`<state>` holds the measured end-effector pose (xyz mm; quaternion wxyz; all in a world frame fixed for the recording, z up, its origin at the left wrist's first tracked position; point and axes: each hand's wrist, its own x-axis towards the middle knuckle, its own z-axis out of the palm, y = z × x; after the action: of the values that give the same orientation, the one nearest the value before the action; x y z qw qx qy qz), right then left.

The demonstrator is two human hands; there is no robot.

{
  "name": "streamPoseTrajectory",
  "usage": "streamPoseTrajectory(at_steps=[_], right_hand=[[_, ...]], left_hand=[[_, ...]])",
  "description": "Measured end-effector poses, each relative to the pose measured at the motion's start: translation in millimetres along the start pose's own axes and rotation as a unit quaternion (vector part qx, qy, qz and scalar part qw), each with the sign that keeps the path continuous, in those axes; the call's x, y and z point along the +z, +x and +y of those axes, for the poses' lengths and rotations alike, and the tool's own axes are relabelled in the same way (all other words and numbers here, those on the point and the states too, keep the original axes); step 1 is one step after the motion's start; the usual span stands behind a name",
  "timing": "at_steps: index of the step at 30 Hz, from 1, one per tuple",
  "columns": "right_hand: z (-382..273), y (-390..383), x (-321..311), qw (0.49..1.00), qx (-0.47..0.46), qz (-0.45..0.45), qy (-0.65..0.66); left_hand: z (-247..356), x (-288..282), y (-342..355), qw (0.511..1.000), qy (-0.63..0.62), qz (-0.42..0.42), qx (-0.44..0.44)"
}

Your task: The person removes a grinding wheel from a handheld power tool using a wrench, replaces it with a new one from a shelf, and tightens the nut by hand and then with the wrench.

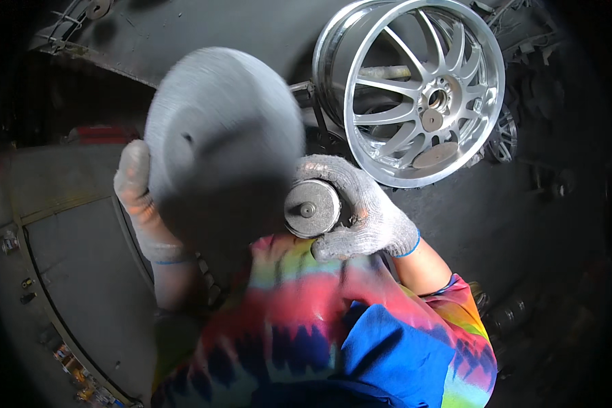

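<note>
The left hand (pixel 137 194) is cupping the rim of a big grey disc (pixel 221 136) raised before the chest, the right hand (pixel 364 211) is wrapping its metal hub (pixel 311 208); it looks stiff, heavy, best gripped there.

— What is blurring in front of you?

— The big grey disc (pixel 217 129) is smearing across the middle, so its face and edge are not reading clearly; it is covering most of my left hand (pixel 139 197), leaving only the gloved fingers showing at its rim; whether they are gripping it I cannot tell.

— And your right hand (pixel 364 207)?

— Its palm is hiding behind the round metal hub (pixel 311 208); what the hub is joining to is lost behind the disc.

— The alloy wheel (pixel 415 88)?

— Its top is being cut off by the upper edge; the corners around it are fading into black.
</note>
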<state>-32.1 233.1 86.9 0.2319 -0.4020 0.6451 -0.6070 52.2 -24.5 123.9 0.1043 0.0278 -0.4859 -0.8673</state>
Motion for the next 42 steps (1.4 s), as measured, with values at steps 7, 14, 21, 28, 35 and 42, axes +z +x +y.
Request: streamPoseTrajectory(at_steps=[7, 14, 21, 28, 35, 42], right_hand=[[-10, 6, 3, 0.999, -0.023, 0.018, -0.024], [-20, 11, 2, 1.0, 0.001, 0.012, -0.02], [-18, 11, 5, 0.999, -0.004, 0.026, 0.023], [-20, 10, 1, 1.0, 0.018, 0.0, -0.007], [-22, 13, -6, 0.998, -0.032, -0.038, -0.048], [-4, 0, 0, 0.999, -0.034, -0.015, -0.012]], left_hand=[[-21, 19, 24, 0.982, 0.129, 0.12, -0.073], [-56, 10, 16, 0.97, 0.051, 0.149, -0.183], [-56, 0, 12, 0.971, 0.018, 0.129, -0.202], [-56, 7, 12, 0.972, 0.002, 0.152, -0.179], [-35, -5, 2, 0.976, 0.004, 0.169, -0.14], [4, 21, -19, 0.99, 0.023, 0.034, -0.138]])
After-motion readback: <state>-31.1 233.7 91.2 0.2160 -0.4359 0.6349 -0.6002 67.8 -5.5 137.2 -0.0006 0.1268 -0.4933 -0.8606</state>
